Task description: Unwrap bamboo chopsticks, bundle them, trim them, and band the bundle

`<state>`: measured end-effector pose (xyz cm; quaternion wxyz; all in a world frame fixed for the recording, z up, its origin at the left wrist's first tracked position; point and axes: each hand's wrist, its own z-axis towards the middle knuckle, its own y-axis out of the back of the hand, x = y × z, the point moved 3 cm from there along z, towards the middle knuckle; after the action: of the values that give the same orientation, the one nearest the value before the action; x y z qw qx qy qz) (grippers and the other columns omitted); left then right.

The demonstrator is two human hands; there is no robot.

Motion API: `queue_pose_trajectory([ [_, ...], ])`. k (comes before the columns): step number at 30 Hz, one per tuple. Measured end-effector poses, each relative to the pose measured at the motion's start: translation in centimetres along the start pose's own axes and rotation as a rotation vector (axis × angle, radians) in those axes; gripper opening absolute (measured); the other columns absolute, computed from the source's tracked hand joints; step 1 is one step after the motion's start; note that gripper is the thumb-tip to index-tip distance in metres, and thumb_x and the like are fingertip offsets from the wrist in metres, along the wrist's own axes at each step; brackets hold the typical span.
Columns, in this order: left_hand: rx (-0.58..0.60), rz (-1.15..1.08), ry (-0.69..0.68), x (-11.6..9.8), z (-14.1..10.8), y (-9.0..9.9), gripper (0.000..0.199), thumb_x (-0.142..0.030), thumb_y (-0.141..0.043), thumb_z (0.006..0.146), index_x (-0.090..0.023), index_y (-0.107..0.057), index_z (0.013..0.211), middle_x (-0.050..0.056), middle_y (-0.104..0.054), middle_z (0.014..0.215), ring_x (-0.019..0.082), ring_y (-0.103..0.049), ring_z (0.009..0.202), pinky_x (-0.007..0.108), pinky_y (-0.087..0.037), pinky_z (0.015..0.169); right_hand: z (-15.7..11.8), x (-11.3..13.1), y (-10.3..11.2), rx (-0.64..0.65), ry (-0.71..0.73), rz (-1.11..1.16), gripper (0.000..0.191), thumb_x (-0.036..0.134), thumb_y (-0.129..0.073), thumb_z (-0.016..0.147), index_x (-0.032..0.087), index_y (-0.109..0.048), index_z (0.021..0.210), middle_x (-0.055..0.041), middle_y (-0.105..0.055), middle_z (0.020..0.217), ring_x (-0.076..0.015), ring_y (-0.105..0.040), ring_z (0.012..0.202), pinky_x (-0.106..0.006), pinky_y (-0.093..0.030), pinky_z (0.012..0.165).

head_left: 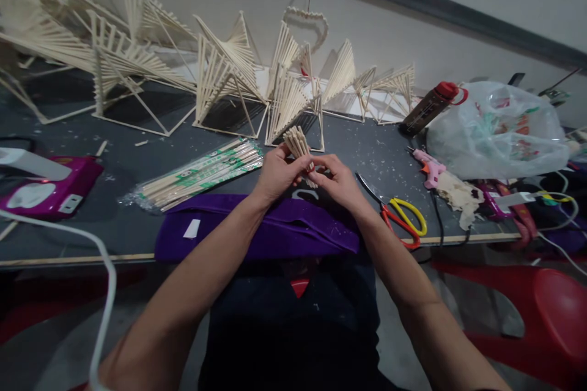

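Observation:
A small bundle of short wooden sticks (pixel 297 142) is held upright and slightly tilted between my two hands, above the table's front part. My left hand (pixel 280 172) is closed around its left side, with the thumb across the sticks. From the right, my right hand (pixel 334 178) pinches the lower part of the bundle, where something small and red shows at the fingertips. Below my hands lies a folded purple cloth (pixel 275 229). Clear plastic packs of wrapped chopsticks (pixel 206 174) lie left of my left hand. Scissors (pixel 403 220) with red and yellow handles rest right of my right hand.
Stick frame models (pixel 229 85) line the table's back. At right are a brown bottle (pixel 428 109), a plastic bag (pixel 499 134) and a pink glue gun (pixel 430 169). A magenta device (pixel 55 186) stands at left with a white cable. Red chairs (pixel 550 311) stand below the front edge.

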<state>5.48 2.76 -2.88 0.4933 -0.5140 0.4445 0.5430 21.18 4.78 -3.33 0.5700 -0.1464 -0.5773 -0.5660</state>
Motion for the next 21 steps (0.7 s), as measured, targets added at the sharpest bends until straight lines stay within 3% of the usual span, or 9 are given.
queue_pose_trajectory([
  [3,0.041,0.122,-0.068,-0.3,-0.5,-0.4,0.036,-0.04,-0.072,0.071,-0.017,-0.065,0.097,0.0,-0.063,0.07,0.009,-0.05,0.049,0.02,-0.04,0.045,0.0,0.2,0.0,-0.052,0.067,-0.032,0.024,0.035,-0.064,0.082,0.022,-0.068,0.102,-0.003,-0.06,0.093,-0.0154,-0.055,0.087,-0.028,-0.044,0.075],
  [8,0.177,0.079,-0.09,-0.8,-0.5,-0.7,0.045,-0.036,-0.073,0.069,-0.019,-0.064,0.11,0.002,-0.063,0.091,0.006,-0.048,0.051,0.02,-0.039,0.047,-0.4,0.7,0.5,-0.108,0.094,0.038,0.016,0.035,-0.065,0.082,0.02,-0.068,0.088,-0.0011,-0.059,0.085,-0.0133,-0.052,0.076,-0.026,-0.041,0.069],
  [15,0.162,0.303,-0.129,-0.4,0.0,-0.3,0.052,-0.031,-0.073,0.066,-0.017,-0.064,0.114,0.007,-0.06,0.11,0.005,-0.048,0.054,0.021,-0.039,0.051,-0.8,-0.1,1.5,-0.262,0.08,0.048,0.017,0.036,-0.064,0.083,0.021,-0.069,0.088,-0.0012,-0.059,0.084,-0.0149,-0.054,0.08,-0.026,-0.041,0.071],
  [18,0.215,0.36,-0.139,0.1,0.0,-0.4,0.051,-0.028,-0.071,0.067,-0.018,-0.063,0.116,0.005,-0.064,0.107,0.007,-0.049,0.056,0.022,-0.04,0.054,-0.6,-0.2,1.3,-0.213,0.082,-0.041,0.016,0.034,-0.061,0.085,0.019,-0.067,0.088,-0.0018,-0.058,0.083,-0.0147,-0.053,0.078,-0.026,-0.041,0.07],
  [21,0.248,0.463,-0.14,0.5,-0.1,-0.6,0.04,-0.024,-0.068,0.067,-0.018,-0.067,0.107,0.002,-0.067,0.092,0.009,-0.05,0.058,0.023,-0.039,0.056,-0.5,-0.2,0.9,-0.152,0.102,-0.122,0.014,0.031,-0.059,0.086,0.018,-0.065,0.088,-0.0022,-0.056,0.082,-0.0146,-0.052,0.077,-0.026,-0.041,0.07],
])
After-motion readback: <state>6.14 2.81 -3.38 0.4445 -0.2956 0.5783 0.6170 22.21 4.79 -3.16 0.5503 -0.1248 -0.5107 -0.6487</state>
